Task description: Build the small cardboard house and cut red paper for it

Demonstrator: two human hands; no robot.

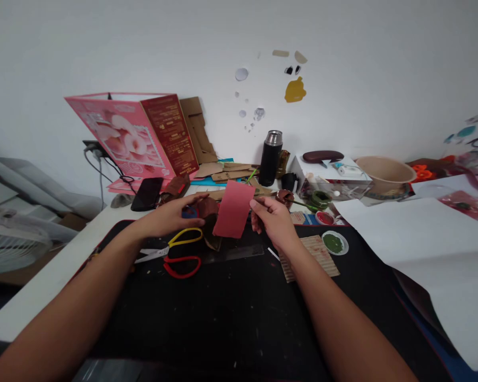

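My right hand (274, 218) pinches the right edge of a flat red piece of card (234, 209), held tilted above the black mat. On the other side, my left hand (175, 215) has its fingers curved around a small blue thing (189, 213), partly hidden, beside a brown-painted piece (208, 208). What exactly the left fingers grip is hard to make out. The red card covers part of the brown piece. Just below the left hand lie scissors (183, 254) with one yellow and one red handle, and a clear ruler (239, 253) is behind them.
A black mat (223, 318) covers the table front. Corrugated cardboard (314, 254) and a dish of green paint (334, 243) lie at the right. Behind stand a black thermos (271, 159), a pink box (131, 138) and a beige bowl (386, 172). A phone (147, 193) lies left.
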